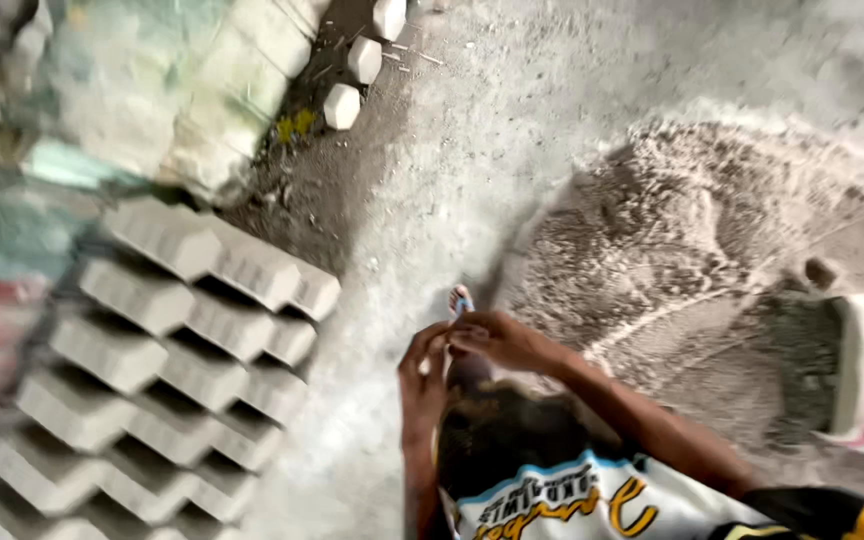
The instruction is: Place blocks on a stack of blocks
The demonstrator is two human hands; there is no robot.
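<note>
head view: left hand (422,365) and right hand (497,340) meet, fingers curled, grip unclear; grey hexagonal concrete pavers (167,350) stacked to their left.

Both hands, left (422,365) and right (497,340), met near 6 o'clock; stacked grey paving blocks (167,360) stood at 9 o'clock, sand heap (712,230) at 2.

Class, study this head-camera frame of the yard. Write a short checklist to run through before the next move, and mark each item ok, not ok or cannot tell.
1. Left hand free of tools: ok, it appears to hold nothing.
2. Right hand meets the left in front of the body: ok.
3. Stack of grey paving blocks standing in neat rows: ok.
4. Sand heap clear of the hands: ok, apart from them.
5. Footing on the dusty ground: cannot tell, picture blurred.
6. Loose white blocks out of the way: ok.
</note>
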